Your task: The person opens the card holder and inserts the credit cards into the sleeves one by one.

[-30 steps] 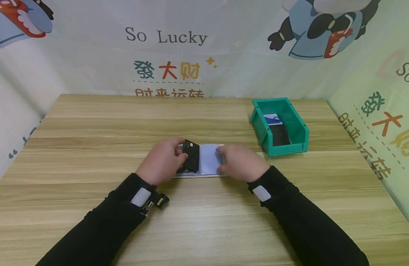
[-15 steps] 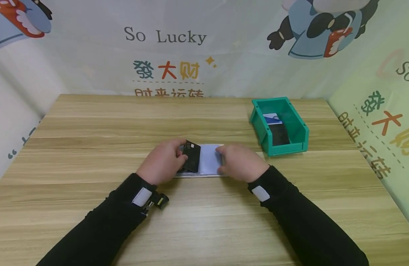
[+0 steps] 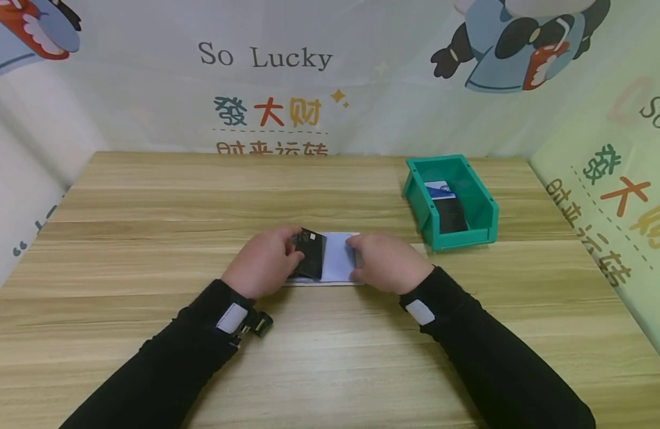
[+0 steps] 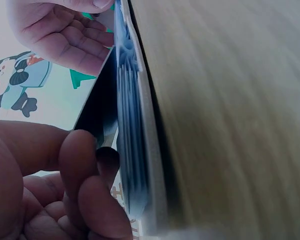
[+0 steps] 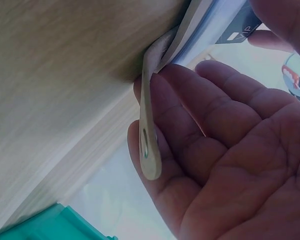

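Two hands [image 3: 262, 262] [image 3: 390, 262], one black VIP card [image 3: 311, 256], one card holder [image 3: 338, 259], one green bin [image 3: 466, 239]

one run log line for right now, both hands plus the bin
left hand: pinches black card, tilted over booklet | right hand: touches booklet's right edge | green bin: blue-and-white card inside

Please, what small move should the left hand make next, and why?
Perhaps the left hand should ease the black card rightward: it pinches the card at a tilt, right edge lower, beside the pale page of the card holder, whose right end the right hand touches.
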### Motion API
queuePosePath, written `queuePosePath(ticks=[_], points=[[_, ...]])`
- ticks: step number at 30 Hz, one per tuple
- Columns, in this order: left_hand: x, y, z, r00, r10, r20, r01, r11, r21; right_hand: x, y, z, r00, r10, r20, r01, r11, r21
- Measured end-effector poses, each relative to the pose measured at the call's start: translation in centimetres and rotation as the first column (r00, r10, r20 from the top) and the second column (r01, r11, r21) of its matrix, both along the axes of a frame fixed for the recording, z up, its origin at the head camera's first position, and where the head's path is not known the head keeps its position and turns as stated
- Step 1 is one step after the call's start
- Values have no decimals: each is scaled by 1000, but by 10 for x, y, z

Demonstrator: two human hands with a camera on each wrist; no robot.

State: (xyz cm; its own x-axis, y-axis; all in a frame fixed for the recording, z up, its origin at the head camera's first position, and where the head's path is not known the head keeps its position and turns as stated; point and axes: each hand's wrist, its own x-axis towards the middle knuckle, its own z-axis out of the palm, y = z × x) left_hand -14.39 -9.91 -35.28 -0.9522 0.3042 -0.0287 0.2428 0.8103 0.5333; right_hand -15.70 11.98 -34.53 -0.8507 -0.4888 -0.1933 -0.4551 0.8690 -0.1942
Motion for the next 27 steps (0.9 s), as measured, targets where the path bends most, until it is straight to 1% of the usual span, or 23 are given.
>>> queuePosePath(ticks=[4,10,13,16,27], points=[[1,1,1,1000,5,-11,-5,1000,-15,1,-1,0,1000,2,-5,-2,1000,2],[2,4,2,999,17,-49,-19,999,-44,1,-1,0,999,23,-22,-23,1000,6],[2,5,1,998,33,-51,-35,998,-47,1,-2,0,999,31,-28,-30,999,12],[1,6,0,998,36,-48,-38,998,-50,1,-2,-1,999,37,-33,-36,999,19],[3,8,-1,999,-11,-36,8,996,-84,2,-4,-2,999,29,-34,-29,1000,9]])
